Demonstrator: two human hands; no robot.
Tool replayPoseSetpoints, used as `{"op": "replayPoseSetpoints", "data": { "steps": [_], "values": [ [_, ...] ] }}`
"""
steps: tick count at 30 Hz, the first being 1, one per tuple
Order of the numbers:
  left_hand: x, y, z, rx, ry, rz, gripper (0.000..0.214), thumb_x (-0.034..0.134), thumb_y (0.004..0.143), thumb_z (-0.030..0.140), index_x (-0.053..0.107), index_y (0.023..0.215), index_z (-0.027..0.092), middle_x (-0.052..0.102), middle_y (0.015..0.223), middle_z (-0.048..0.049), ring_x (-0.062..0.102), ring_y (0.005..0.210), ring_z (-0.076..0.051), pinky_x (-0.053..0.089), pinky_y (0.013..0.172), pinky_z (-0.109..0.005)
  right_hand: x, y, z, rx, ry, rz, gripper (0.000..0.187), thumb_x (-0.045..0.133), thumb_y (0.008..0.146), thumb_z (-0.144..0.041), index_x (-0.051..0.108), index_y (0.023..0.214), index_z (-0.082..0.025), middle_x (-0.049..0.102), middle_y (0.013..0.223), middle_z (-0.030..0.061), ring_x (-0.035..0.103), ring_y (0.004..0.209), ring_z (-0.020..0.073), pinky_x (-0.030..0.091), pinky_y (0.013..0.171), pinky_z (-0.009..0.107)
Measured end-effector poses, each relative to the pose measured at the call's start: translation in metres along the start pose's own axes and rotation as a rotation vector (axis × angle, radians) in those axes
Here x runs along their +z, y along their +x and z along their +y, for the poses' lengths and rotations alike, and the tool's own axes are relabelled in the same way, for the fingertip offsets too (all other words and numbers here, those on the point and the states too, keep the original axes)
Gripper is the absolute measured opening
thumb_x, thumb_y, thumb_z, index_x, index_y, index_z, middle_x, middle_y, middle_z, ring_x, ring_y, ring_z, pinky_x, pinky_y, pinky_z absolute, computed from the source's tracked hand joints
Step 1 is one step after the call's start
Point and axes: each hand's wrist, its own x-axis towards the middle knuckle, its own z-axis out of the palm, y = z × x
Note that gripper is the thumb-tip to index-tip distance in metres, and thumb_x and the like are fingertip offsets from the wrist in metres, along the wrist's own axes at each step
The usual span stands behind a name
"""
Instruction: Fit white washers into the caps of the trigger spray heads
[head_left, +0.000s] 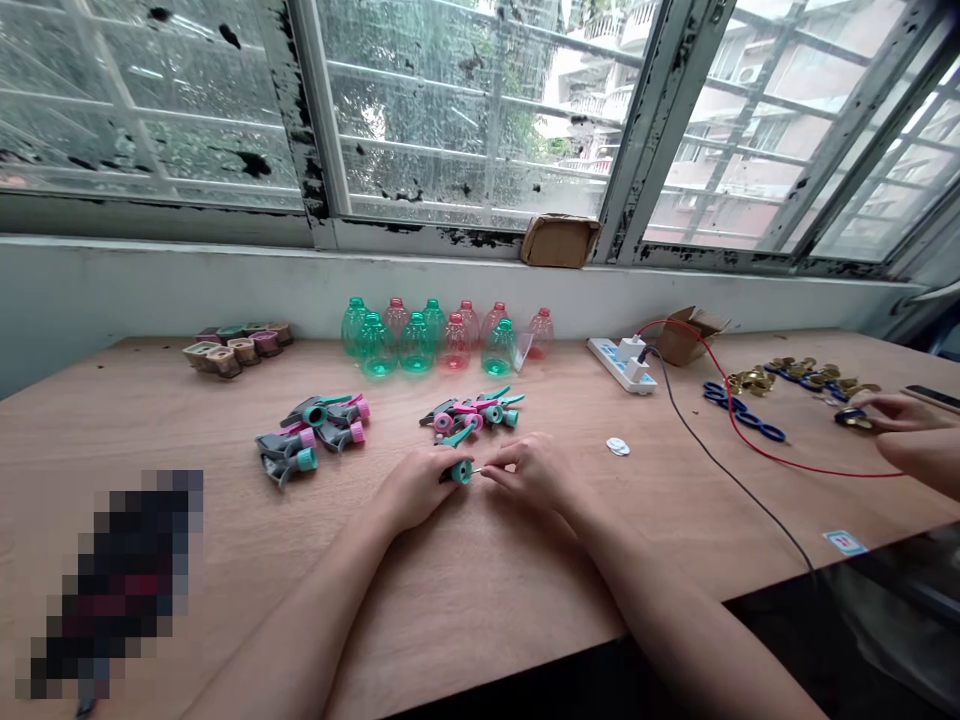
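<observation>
The left hand (416,487) is clamped around a teal and grey spray head (456,472), holding it low over the wooden desk (480,610) with the teal collar facing right. The right hand (529,470) is just beside it, with its fingertips (491,472) pinched on a thin pale stem (475,470) that sticks out of the collar, so the two hands are close together but not quite touching. Just ahead of them lies a loose heap of teal and pink spray heads (472,415), and further left lies a second heap of grey, pink and teal ones (311,435). Behind these stands two rows of green and pink plastic bottles (420,335), and small cups (236,345) sit together at the back left. To the right are a white power strip (622,365), a red wire (750,440), a black wire (720,470), a cardboard box (686,335), blue rings (742,412) and gold metal parts (750,380). At the far right edge, a co-worker's hand (896,410) reaches in over the desk near a phone (930,398). A pixelated dark patch (112,585) covers something on the desk at the lower left.
</observation>
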Motion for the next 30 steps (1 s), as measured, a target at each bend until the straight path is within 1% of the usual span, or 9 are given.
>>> {"op": "replayPoseSetpoints", "data": {
  "steps": [3, 6, 10, 13, 15, 20, 23, 26, 30],
  "values": [
    [-0.003, 0.000, -0.003, -0.019, -0.111, 0.043, 0.034, 0.058, 0.077, 0.014, 0.069, 0.107, 0.023, 0.072, 0.099, -0.0024, 0.065, 0.089, -0.018, 0.046, 0.082, -0.025, 0.004, 0.001, 0.001, -0.003, 0.116, 0.032, 0.019, 0.060, 0.087, -0.039, 0.076, 0.093, -0.030, 0.075, 0.084, -0.0007, 0.064, 0.068, 0.0123, 0.038, 0.062, 0.022],
    [-0.004, 0.000, -0.003, -0.044, -0.162, 0.067, 0.034, 0.057, 0.076, 0.014, 0.069, 0.108, 0.021, 0.072, 0.096, -0.0027, 0.065, 0.087, -0.018, 0.047, 0.083, -0.027, 0.002, 0.001, -0.002, -0.023, 0.124, 0.067, 0.021, 0.059, 0.088, -0.040, 0.076, 0.093, -0.029, 0.075, 0.086, 0.0000, 0.064, 0.069, 0.0122, 0.039, 0.062, 0.022],
    [-0.002, -0.001, 0.000, -0.050, -0.132, 0.067, 0.035, 0.057, 0.076, 0.016, 0.069, 0.108, 0.022, 0.072, 0.099, -0.0028, 0.064, 0.090, -0.019, 0.047, 0.082, -0.026, -0.002, -0.001, -0.006, -0.001, -0.042, 0.099, 0.023, 0.058, 0.088, -0.042, 0.077, 0.087, -0.029, 0.074, 0.080, 0.0014, 0.063, 0.069, 0.0138, 0.035, 0.061, 0.024],
    [0.000, -0.002, 0.000, -0.056, 0.007, 0.061, 0.034, 0.057, 0.076, 0.017, 0.069, 0.107, 0.025, 0.072, 0.098, -0.0025, 0.064, 0.090, -0.020, 0.046, 0.078, -0.026, -0.003, -0.002, -0.010, -0.011, -0.186, 0.069, 0.025, 0.057, 0.088, -0.042, 0.077, 0.083, -0.028, 0.073, 0.077, 0.0025, 0.062, 0.068, 0.0149, 0.031, 0.058, 0.026],
    [0.000, -0.002, 0.000, -0.049, 0.091, 0.049, 0.034, 0.058, 0.075, 0.017, 0.068, 0.106, 0.027, 0.072, 0.096, -0.0026, 0.064, 0.089, -0.021, 0.046, 0.076, -0.027, -0.001, -0.002, -0.012, -0.017, -0.229, 0.047, 0.027, 0.056, 0.089, -0.043, 0.076, 0.080, -0.027, 0.072, 0.075, 0.0030, 0.061, 0.067, 0.0151, 0.029, 0.056, 0.026],
    [-0.002, -0.002, -0.001, -0.042, 0.074, 0.082, 0.034, 0.055, 0.077, 0.015, 0.068, 0.107, 0.025, 0.072, 0.101, -0.0033, 0.065, 0.089, -0.020, 0.046, 0.077, -0.025, 0.004, 0.000, -0.009, 0.029, -0.097, 0.101, 0.025, 0.057, 0.089, -0.042, 0.076, 0.081, -0.029, 0.072, 0.075, 0.0010, 0.060, 0.065, 0.0132, 0.032, 0.058, 0.024],
    [-0.004, -0.002, 0.000, -0.025, 0.009, 0.081, 0.029, 0.057, 0.079, 0.018, 0.069, 0.104, 0.024, 0.073, 0.096, -0.0027, 0.066, 0.085, -0.018, 0.046, 0.074, -0.024, 0.001, 0.000, -0.003, -0.020, -0.025, 0.118, 0.023, 0.058, 0.088, -0.041, 0.077, 0.084, -0.028, 0.073, 0.074, 0.0011, 0.060, 0.064, 0.0128, 0.034, 0.059, 0.023],
    [-0.006, -0.003, 0.001, -0.005, -0.056, 0.052, 0.030, 0.060, 0.078, 0.020, 0.070, 0.106, 0.024, 0.073, 0.091, -0.0016, 0.065, 0.079, -0.017, 0.045, 0.071, -0.023, -0.002, 0.000, 0.000, -0.095, 0.029, 0.100, 0.023, 0.059, 0.087, -0.040, 0.077, 0.082, -0.027, 0.072, 0.072, 0.0013, 0.060, 0.062, 0.0121, 0.035, 0.060, 0.022],
    [-0.007, -0.003, 0.000, -0.010, -0.132, 0.061, 0.028, 0.060, 0.079, 0.022, 0.070, 0.105, 0.022, 0.073, 0.088, -0.0019, 0.064, 0.074, -0.015, 0.047, 0.073, -0.023, -0.002, -0.001, -0.001, -0.114, 0.141, 0.101, 0.023, 0.059, 0.087, -0.038, 0.077, 0.082, -0.025, 0.073, 0.074, 0.0014, 0.059, 0.061, 0.0112, 0.038, 0.060, 0.021]
  ]
}}
